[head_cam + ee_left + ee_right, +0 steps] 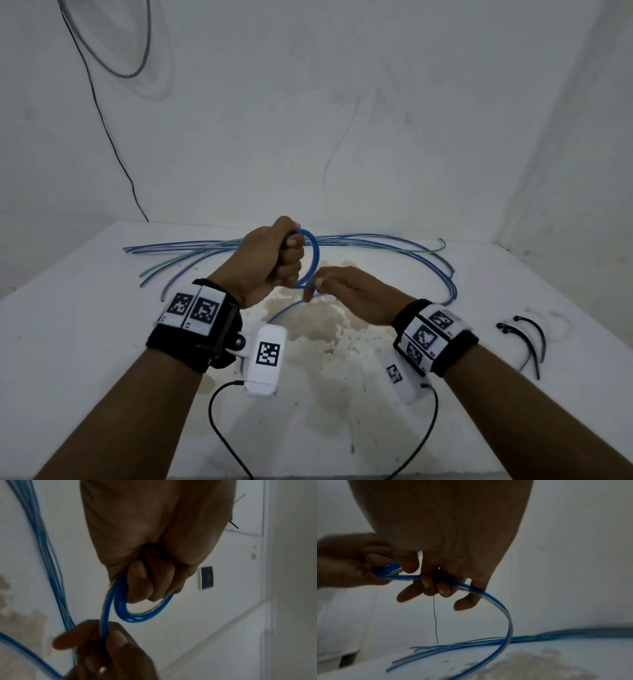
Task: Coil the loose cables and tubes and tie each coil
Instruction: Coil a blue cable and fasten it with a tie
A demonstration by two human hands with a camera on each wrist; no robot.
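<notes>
My left hand is fisted around a small coil of blue tube, held above the white table. In the left wrist view the blue coil loops out below my curled fingers. My right hand pinches the same tube just under the coil, and the tube's free length curves from those fingers down to the table. Several loose blue and green tubes lie spread across the back of the table.
Black cable ties lie at the right of the table. A brown stain marks the table middle. White walls close the back and right; a thin black wire and a grey cable loop hang on the back wall.
</notes>
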